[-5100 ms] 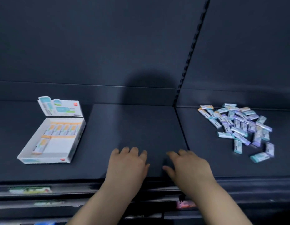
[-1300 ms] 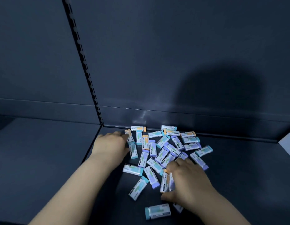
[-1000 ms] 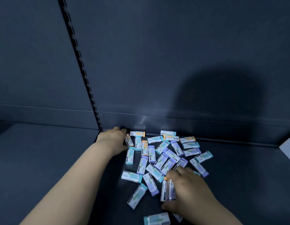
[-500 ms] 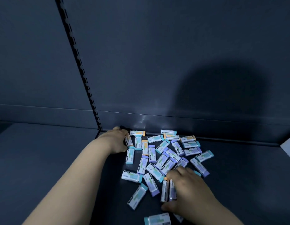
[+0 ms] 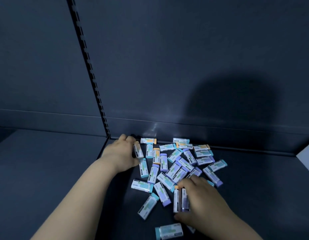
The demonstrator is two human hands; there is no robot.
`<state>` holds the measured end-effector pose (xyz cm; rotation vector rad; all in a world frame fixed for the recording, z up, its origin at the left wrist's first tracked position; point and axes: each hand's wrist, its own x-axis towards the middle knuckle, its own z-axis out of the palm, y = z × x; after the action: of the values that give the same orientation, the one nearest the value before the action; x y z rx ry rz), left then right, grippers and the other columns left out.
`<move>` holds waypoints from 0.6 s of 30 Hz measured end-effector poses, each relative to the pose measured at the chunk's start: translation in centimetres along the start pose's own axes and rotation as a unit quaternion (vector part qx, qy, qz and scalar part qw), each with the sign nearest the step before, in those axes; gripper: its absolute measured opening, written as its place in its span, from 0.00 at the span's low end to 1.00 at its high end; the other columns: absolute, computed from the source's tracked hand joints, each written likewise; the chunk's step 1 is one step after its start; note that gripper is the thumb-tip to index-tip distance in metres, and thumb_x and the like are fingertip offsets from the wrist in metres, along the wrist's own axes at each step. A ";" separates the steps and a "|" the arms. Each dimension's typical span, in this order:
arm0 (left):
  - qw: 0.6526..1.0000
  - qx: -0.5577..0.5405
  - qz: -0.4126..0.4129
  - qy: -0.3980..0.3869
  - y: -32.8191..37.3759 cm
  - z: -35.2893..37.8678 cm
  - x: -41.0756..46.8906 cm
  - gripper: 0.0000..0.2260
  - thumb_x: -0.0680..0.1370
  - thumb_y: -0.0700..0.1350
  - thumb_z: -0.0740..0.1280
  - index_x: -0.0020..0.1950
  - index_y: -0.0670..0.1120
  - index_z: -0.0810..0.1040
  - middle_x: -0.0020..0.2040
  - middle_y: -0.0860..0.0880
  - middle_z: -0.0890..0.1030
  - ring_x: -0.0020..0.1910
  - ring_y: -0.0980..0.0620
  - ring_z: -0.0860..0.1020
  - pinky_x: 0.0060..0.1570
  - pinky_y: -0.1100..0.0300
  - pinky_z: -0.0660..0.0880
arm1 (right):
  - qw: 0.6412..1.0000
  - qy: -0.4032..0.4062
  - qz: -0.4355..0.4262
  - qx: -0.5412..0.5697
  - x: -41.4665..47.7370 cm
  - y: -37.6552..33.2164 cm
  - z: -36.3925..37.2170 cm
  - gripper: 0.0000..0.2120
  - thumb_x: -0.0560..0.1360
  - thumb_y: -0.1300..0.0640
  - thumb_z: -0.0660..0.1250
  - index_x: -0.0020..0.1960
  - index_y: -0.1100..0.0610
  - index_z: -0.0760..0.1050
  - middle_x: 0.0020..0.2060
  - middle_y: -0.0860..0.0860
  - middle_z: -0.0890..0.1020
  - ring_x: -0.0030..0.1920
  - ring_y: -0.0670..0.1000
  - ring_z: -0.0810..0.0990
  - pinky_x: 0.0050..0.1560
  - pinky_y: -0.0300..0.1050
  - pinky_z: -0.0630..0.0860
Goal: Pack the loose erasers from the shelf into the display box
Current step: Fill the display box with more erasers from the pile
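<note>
Erasers (image 5: 163, 160) lie scattered by the back wall (image 5: 219, 134) and slotted upright (image 5: 91, 75).

Your left hand (image 5: 121, 153) and right hand (image 5: 200, 200) are bare; your left forearm (image 5: 77, 196) and right forearm (image 5: 236, 226) run bare too, down to the view's bottom edge.

Left hand (image 5: 121, 153) moved to back corner of shelf (image 5: 254, 187), right hand (image 5: 200, 200) gathered two erasers (image 5: 180, 200)
</note>
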<state>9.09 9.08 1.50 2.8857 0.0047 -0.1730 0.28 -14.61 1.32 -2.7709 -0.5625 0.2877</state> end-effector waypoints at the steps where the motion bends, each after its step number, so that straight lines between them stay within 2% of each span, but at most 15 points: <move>1: 0.999 -0.020 0.025 0.020 0.3 -0.3 -0.9 0.30 0.71 0.58 0.69 0.69 0.53 0.64 0.61 0.53 0.67 0.61 0.51 0.71 0.59 0.58 0.69 | 1.000 0.009 -0.002 0.002 0.0 -0.1 -0.1 0.29 0.67 0.39 0.69 0.63 0.45 0.63 0.58 0.44 0.67 0.60 0.46 0.65 0.59 0.40 0.64; 5: 0.975 -0.164 0.143 0.049 2.0 -1.0 -5.2 0.25 0.70 0.52 0.72 0.63 0.57 0.66 0.53 0.61 0.68 0.50 0.63 0.73 0.55 0.65 0.69 | 0.999 0.032 0.001 0.027 0.0 -0.5 -0.4 0.28 0.66 0.39 0.69 0.61 0.44 0.61 0.58 0.43 0.67 0.60 0.46 0.66 0.61 0.41 0.65; 8: 0.959 -0.207 0.195 0.012 2.5 -0.5 -7.7 0.26 0.67 0.56 0.70 0.62 0.61 0.67 0.55 0.63 0.68 0.53 0.62 0.72 0.55 0.68 0.68 | 0.999 0.035 0.003 0.023 -0.3 -0.9 -0.7 0.29 0.66 0.40 0.70 0.61 0.45 0.62 0.59 0.43 0.68 0.60 0.46 0.67 0.60 0.42 0.66; 11: 0.946 -0.244 0.210 -0.028 2.7 0.5 -9.5 0.25 0.65 0.58 0.68 0.61 0.63 0.68 0.55 0.64 0.69 0.54 0.61 0.72 0.55 0.71 0.67 | 1.000 0.031 0.004 -0.003 -0.7 -1.2 -1.0 0.30 0.66 0.39 0.70 0.62 0.46 0.63 0.59 0.44 0.68 0.60 0.47 0.66 0.60 0.43 0.65; 15: 0.964 -0.152 0.218 -0.024 2.5 2.1 -11.0 0.31 0.63 0.63 0.59 0.66 0.62 0.66 0.59 0.67 0.66 0.58 0.67 0.68 0.59 0.72 0.64 | 0.998 0.014 0.008 -0.060 -1.3 -1.5 -1.4 0.31 0.66 0.37 0.69 0.62 0.48 0.63 0.58 0.46 0.68 0.60 0.49 0.66 0.59 0.45 0.65; 18: 0.973 -0.061 0.218 -0.035 2.8 3.5 -11.4 0.33 0.64 0.64 0.55 0.70 0.62 0.60 0.65 0.62 0.64 0.66 0.62 0.64 0.61 0.67 0.60 | 0.995 -0.012 0.012 -0.095 -1.5 -1.5 -1.1 0.32 0.67 0.37 0.69 0.63 0.51 0.63 0.59 0.49 0.68 0.60 0.51 0.66 0.59 0.47 0.65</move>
<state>-2.63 5.62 0.16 2.6761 -0.6033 -0.1838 -1.29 -14.16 3.08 -2.9621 -0.5919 0.2855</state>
